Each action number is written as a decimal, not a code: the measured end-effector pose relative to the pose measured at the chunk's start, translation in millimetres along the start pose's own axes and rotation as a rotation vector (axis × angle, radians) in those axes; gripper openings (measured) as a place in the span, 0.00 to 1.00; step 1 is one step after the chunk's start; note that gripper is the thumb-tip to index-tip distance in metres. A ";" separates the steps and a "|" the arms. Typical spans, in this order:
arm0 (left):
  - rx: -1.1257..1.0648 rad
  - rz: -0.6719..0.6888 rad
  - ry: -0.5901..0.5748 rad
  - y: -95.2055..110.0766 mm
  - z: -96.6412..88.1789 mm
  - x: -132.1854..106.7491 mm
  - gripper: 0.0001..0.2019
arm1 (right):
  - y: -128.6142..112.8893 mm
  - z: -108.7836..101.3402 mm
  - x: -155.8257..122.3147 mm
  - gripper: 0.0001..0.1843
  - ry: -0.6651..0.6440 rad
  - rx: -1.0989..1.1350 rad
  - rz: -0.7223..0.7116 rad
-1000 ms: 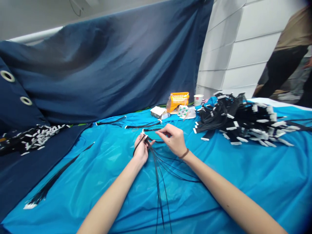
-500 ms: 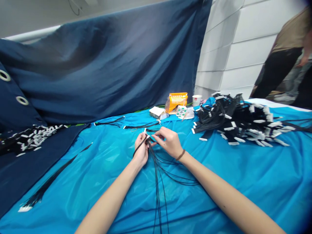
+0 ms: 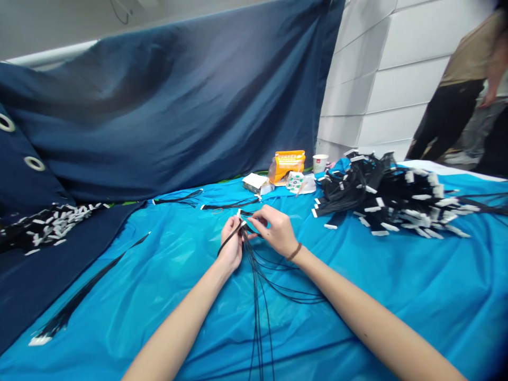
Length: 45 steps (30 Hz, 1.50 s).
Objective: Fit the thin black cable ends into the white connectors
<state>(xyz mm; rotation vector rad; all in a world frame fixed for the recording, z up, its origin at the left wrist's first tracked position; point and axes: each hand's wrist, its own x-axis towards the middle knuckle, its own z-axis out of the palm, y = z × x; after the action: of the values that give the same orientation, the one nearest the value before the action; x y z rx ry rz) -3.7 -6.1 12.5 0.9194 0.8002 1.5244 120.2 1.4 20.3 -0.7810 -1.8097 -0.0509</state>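
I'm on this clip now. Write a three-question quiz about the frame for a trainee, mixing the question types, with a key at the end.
1. Short answer: Which upright container stands just right of the orange bag in the picture?

2. True or false: The left hand holds black cables.

3. Multiple choice: Where is the right hand?
A) Reaching into the orange bag
B) Close beside the left hand
C) Out of the picture

Key
1. The white cup.
2. True; their strands hang down from it toward the bottom of the picture.
3. B.
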 end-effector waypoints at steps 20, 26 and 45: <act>0.010 -0.001 -0.005 -1.2 -0.2 0.5 0.14 | -0.3 0.2 -0.1 0.08 -0.041 -0.007 0.023; 0.013 0.002 -0.008 -0.8 0.1 0.2 0.14 | 0.7 0.3 -0.5 0.08 -0.041 -0.009 0.031; 0.006 -0.016 -0.004 0.3 0.9 0.1 0.15 | 0.7 0.3 0.0 0.09 -0.037 -0.003 0.033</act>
<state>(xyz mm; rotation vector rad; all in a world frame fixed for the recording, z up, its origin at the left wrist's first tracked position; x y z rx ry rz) -3.1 -6.1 13.1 0.9185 0.8080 1.5062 120.2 2.1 19.9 -0.8185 -1.8318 -0.0171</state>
